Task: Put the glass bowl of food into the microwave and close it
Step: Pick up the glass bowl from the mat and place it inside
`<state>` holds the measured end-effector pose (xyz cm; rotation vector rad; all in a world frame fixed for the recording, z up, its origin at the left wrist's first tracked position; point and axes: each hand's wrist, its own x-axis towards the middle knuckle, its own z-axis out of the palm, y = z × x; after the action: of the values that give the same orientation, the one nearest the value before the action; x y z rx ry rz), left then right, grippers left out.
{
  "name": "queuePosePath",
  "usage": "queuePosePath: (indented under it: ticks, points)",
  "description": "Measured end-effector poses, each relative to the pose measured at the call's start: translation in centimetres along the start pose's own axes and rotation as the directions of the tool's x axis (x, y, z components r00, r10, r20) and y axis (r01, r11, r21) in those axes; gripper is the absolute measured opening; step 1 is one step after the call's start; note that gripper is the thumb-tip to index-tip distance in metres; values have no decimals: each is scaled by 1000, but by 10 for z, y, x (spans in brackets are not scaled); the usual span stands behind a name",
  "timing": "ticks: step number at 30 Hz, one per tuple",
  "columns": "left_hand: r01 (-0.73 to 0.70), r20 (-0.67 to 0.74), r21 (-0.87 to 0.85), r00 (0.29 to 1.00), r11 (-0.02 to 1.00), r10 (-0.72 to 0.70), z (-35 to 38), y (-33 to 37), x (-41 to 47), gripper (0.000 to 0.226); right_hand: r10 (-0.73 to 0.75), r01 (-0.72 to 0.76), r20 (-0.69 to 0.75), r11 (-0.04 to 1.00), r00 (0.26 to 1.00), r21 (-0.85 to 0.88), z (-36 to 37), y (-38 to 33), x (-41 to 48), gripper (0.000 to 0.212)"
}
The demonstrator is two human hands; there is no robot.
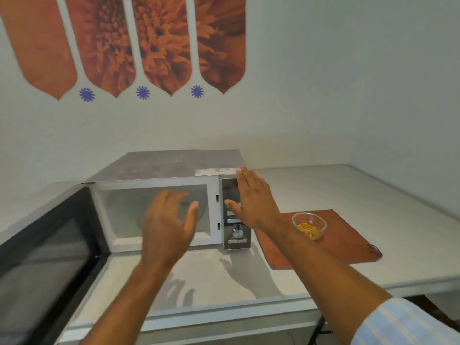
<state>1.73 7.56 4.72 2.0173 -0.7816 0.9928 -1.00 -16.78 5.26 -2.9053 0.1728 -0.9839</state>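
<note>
A white microwave [154,168] stands on the table with its dark door [47,247] swung wide open to the left, and its cavity shows nothing inside. A small glass bowl [309,224] with yellow food sits on an orange mat [343,240] right of the microwave. My left hand [169,230] hovers open in front of the cavity, fingers spread and holding nothing. My right hand [254,200] is open, flat against the control panel [235,235] at the microwave's right side.
The white table [348,190] runs right to a wall corner, with its front edge near me. A wall close behind the microwave carries orange flower decals. The open door juts out over the left part of the table.
</note>
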Motion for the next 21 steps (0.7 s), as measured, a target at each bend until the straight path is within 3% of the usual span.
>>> queuePosePath:
  ticks: [4,9,13,18,21]
  points:
    - [-44,55,-295,997,955,62,53,61,-11,35,84,-79,-79,995,993,68,-1,36,-27,85]
    - [164,226,-530,973,832,-47,121,126,-13,42,283,-269,-89,953,955,143,-4,103,-50,79]
    - [412,400,-524,892,746,-211,190,156,-12,40,416,-402,-63,902,907,158,-6,155,-64,79]
    - [568,533,-441,789,694,-307,261,163,-13,45,482,-479,23,862,876,167,7,198,-81,81]
    - [676,621,-422,701,605,-350,294,162,-16,49,524,-524,66,820,849,229,20,223,-92,77]
